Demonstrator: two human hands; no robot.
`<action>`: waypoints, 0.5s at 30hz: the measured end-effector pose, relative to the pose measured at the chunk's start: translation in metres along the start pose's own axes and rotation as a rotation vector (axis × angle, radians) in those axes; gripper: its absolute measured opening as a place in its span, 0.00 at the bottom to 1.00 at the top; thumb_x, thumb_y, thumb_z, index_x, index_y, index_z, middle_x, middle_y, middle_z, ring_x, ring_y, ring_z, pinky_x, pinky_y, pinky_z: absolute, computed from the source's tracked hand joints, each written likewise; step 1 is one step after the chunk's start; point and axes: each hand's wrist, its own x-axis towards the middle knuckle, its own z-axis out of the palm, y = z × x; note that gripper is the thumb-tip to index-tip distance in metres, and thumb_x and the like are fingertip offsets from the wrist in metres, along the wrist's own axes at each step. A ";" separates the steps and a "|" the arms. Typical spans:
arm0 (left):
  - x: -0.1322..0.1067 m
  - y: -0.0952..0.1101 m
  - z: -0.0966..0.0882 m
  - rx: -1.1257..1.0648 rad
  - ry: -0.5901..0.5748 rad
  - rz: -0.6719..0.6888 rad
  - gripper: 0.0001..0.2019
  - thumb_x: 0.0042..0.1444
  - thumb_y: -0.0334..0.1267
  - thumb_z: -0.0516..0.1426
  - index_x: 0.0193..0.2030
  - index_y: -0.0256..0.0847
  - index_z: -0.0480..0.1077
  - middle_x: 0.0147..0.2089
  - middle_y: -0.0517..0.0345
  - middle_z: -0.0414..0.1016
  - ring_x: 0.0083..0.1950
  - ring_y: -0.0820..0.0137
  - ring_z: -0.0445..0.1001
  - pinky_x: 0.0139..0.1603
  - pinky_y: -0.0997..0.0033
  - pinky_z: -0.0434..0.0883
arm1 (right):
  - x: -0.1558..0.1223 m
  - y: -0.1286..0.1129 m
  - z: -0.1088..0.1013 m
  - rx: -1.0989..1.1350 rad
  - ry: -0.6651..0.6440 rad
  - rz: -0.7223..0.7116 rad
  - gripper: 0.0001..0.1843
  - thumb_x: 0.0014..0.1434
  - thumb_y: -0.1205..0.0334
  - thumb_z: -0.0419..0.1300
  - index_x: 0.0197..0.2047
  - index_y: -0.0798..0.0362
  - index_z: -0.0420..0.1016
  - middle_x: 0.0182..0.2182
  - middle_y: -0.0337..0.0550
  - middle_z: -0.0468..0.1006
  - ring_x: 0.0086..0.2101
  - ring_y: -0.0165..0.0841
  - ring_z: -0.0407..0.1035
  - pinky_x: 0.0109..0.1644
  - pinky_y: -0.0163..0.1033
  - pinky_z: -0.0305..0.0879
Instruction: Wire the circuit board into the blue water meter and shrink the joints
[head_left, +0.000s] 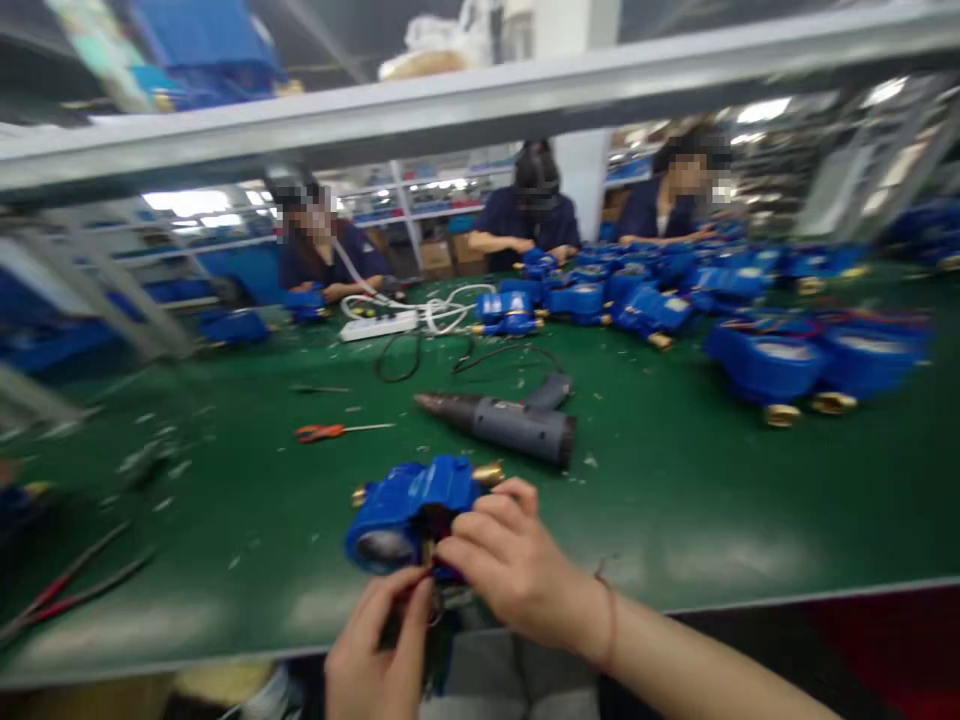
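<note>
A blue water meter with brass ends lies tilted near the table's front edge, its round dial facing me. My right hand is closed over the meter's right side, fingers curled at the dark opening in its housing. Just below that opening, my left hand makes a pinch with thumb and forefinger. What sits between those fingertips is too small and blurred to name; thin wire-like strands show close by. Behind the meter lies a grey heat gun, apart from both hands.
An orange-handled screwdriver and red-handled pliers lie on the left of the green table. A white power strip with tangled cables is farther back. Several blue meters crowd the right. Three people sit opposite, under a metal shelf beam.
</note>
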 end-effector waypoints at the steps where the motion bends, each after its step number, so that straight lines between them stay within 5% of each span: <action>1: 0.002 0.001 -0.007 0.009 -0.006 -0.064 0.10 0.56 0.44 0.60 0.37 0.40 0.74 0.34 0.58 0.76 0.33 0.69 0.75 0.35 0.70 0.74 | -0.004 0.000 0.003 0.050 0.051 0.081 0.12 0.68 0.68 0.49 0.39 0.56 0.73 0.34 0.43 0.74 0.38 0.32 0.61 0.49 0.44 0.54; 6: 0.005 0.014 -0.006 -0.117 0.020 -0.217 0.08 0.57 0.42 0.59 0.33 0.41 0.74 0.29 0.59 0.76 0.30 0.70 0.73 0.32 0.74 0.71 | -0.018 0.000 0.005 0.137 0.079 0.183 0.04 0.61 0.71 0.59 0.40 0.56 0.73 0.37 0.45 0.73 0.40 0.36 0.59 0.49 0.47 0.53; 15: 0.006 0.020 -0.005 -0.047 0.052 -0.054 0.03 0.57 0.33 0.59 0.32 0.42 0.73 0.29 0.63 0.73 0.30 0.74 0.72 0.31 0.79 0.69 | -0.008 -0.004 0.022 0.059 0.041 0.114 0.08 0.65 0.69 0.54 0.39 0.57 0.75 0.38 0.46 0.73 0.42 0.37 0.57 0.50 0.47 0.51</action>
